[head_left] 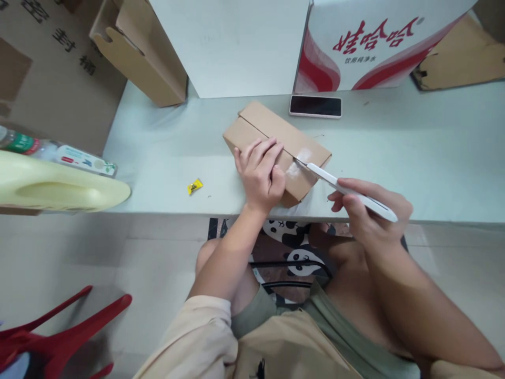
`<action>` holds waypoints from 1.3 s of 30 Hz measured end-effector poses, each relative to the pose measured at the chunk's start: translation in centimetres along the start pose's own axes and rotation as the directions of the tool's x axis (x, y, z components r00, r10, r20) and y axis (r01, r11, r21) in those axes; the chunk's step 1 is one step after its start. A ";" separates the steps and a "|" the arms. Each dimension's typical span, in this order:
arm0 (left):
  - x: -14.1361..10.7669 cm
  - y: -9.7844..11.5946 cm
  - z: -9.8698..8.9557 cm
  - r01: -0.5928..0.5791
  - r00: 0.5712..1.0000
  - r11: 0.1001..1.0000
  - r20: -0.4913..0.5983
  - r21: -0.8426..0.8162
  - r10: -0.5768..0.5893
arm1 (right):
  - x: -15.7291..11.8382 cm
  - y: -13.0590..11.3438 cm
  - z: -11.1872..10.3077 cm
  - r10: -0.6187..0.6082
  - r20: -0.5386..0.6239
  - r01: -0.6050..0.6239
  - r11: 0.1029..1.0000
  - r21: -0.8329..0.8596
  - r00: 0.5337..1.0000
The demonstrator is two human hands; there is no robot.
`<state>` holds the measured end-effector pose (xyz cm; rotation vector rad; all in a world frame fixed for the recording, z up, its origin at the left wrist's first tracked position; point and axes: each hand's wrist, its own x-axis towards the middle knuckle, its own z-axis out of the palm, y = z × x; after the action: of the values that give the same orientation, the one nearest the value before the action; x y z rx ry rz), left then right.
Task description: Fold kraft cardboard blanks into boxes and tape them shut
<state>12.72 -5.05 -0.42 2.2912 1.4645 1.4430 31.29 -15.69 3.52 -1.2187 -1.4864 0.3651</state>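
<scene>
A small brown cardboard box (290, 134) lies at a slant on the pale table, a seam running along its top. Whitish tape or torn marks cross the seam near its right end. My left hand (261, 171) rests on the box top, fingers bent and pressed together against the cardboard. In my right hand (373, 210) is a white utility knife (351, 196), gripped by its handle. Its thin blade tip touches the seam at the whitish patch.
Behind the box are a phone (315, 106), a white carton with red print (355, 52) and a tan carton (145, 52). A yellow wrapped sweet (194, 186) lies left. Farther left are a bottle (23, 143) and a pale yellow object (63, 181). The table's front edge (177, 213) is near my knees.
</scene>
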 end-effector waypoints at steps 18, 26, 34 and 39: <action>0.3 -0.3 -0.3 0.025 0.998 1.000 0.066 -0.019 -0.024 | 1.3 -1.6 -0.5 -0.318 0.080 0.327 0.897 -0.297 0.945; 0.4 -0.8 0.0 0.015 0.998 0.997 0.055 -0.069 -0.011 | 0.9 -0.7 -0.7 -0.252 0.039 0.253 0.931 -0.265 0.967; 0.7 -1.0 0.0 -0.004 0.999 0.998 0.032 -0.069 0.006 | 1.1 0.0 -0.1 -0.242 0.099 0.254 0.958 -0.135 0.965; 0.7 -1.0 0.1 -0.019 1.000 0.998 0.019 -0.057 0.020 | 1.1 0.1 0.3 -0.256 0.066 0.263 0.951 -0.159 0.964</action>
<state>12.22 -3.96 -0.48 2.2863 1.3816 1.4432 31.23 -14.65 3.93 -1.1308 -1.7201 0.0923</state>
